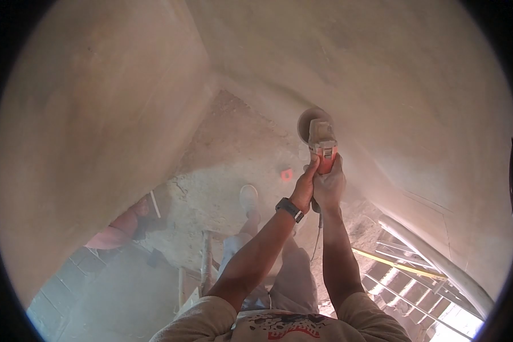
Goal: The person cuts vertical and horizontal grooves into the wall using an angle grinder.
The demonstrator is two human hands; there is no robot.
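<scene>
An angle grinder (324,142) with an orange body and a dusty grey head is held out in front of me by both hands. Its round disc (305,124) sits at or very close to the plastered wall (404,97) on the right; exact contact is unclear. My left hand (306,183), with a dark watch on its wrist, wraps the body from the left. On the right side my right hand (332,183) closes around the same body. A power cord (317,236) hangs down below the hands.
Another plastered wall (97,108) rises on the left and meets the right one in a corner. A small red object (286,174) lies on the dusty ground. A pole (422,251), a yellow strip (396,264) and metal bars are at lower right; a wooden post (206,262) stands near my legs. Haze fills the lower left.
</scene>
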